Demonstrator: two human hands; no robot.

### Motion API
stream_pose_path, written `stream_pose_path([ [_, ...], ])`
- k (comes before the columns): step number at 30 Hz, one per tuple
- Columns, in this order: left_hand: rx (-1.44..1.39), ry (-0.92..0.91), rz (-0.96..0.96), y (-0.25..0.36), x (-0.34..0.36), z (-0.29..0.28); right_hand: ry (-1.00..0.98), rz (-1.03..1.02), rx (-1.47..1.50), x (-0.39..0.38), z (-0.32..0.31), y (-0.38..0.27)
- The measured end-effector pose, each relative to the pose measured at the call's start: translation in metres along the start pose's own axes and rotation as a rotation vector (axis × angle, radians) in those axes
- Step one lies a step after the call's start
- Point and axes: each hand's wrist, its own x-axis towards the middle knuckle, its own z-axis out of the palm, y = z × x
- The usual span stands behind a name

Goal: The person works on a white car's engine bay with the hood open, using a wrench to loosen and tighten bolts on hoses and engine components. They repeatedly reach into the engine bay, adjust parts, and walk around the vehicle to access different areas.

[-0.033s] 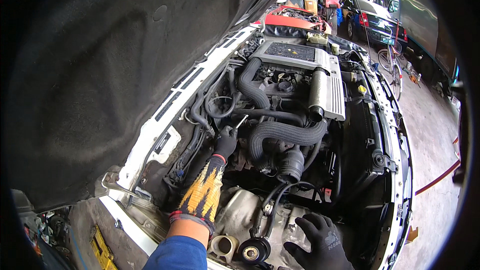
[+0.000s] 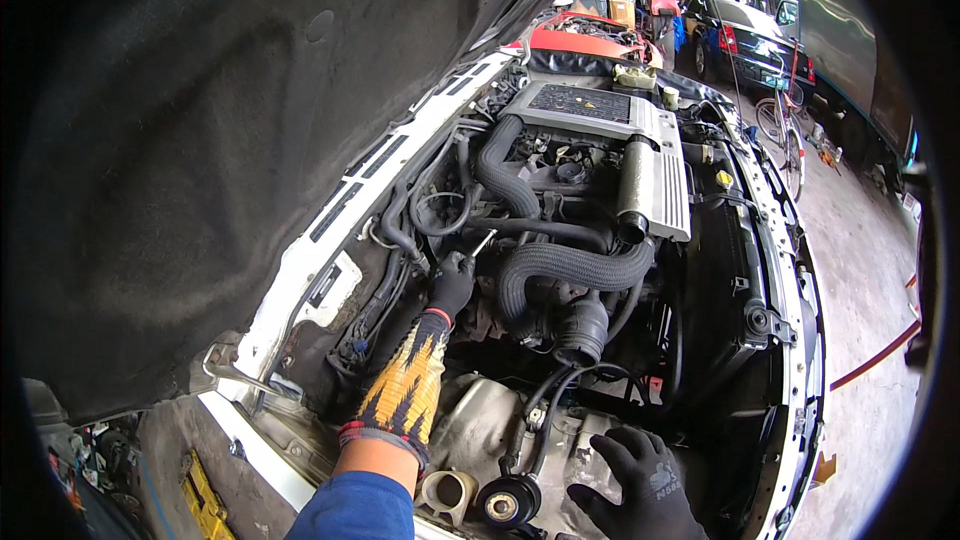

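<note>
My left hand (image 2: 453,283), in a black glove with a yellow and black patterned sleeve above it, reaches deep into the engine bay. Its fingers are closed on a slim silver tool (image 2: 484,241), whose upper end sticks out beside a black hose (image 2: 545,229). The tool's lower part is hidden, so its exact kind is unclear. A ribbed black intake hose (image 2: 570,265) curves to the right of that hand. In the near part of the bay, my right hand (image 2: 640,485), also black-gloved, is open with bent, spread fingers over the bare metal inner fender (image 2: 580,435), holding nothing.
The raised hood (image 2: 200,160) covers the left side. A silver intercooler cover (image 2: 580,105) tops the engine. A round black part with a brass centre (image 2: 502,506) lies near the bay's close edge. A bicycle (image 2: 785,135) and a dark car (image 2: 745,40) stand beyond.
</note>
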Motion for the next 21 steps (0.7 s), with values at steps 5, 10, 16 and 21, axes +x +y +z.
stream_pose_path([
  [5, 0.037, -0.022, -0.027, -0.005, 0.005, 0.003, -0.004, -0.006, 0.0, 0.002, 0.001, 0.001],
  [10, 0.028, 0.038, 0.048, -0.003, 0.009, 0.005, 0.02, -0.021, 0.003, 0.003, 0.004, 0.003],
  [16, 0.039, 0.068, 0.075, -0.005, 0.01, 0.007, 0.035, -0.033, 0.011, 0.001, 0.006, 0.004],
  [21, 0.009, 0.032, 0.065, -0.004, 0.012, 0.004, 0.034, -0.036, -0.002, 0.002, 0.005, 0.003],
])
